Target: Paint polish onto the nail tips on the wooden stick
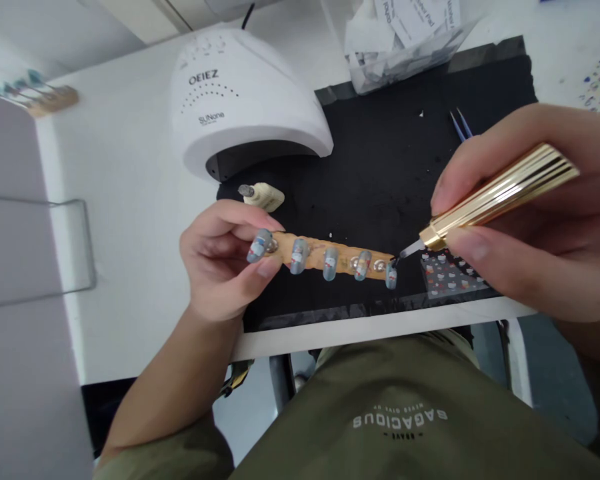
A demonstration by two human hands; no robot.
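Note:
My left hand (227,260) pinches the left end of a wooden nail display stick (317,257). Several grey-blue false nails with small printed figures, such as the middle one (330,264), stand along it, with silvery round studs between some of them. In my right hand (535,220) is a gold-handled nail polish brush (500,197), tilted down to the left. Its tip is at the false nail (391,274) on the stick's right end; whether they touch I cannot tell. Behind my left hand lies a cream bottle (263,196) with its neck uncovered.
A white nail lamp (245,100) stands at the back left on the black mat (380,160). Behind the mat's far edge is a clear box (405,57) of alcohol pads. Blue tweezers (461,125) and a patterned sticker sheet (450,280) lie near my right hand. A wooden holder (55,101) sits far left.

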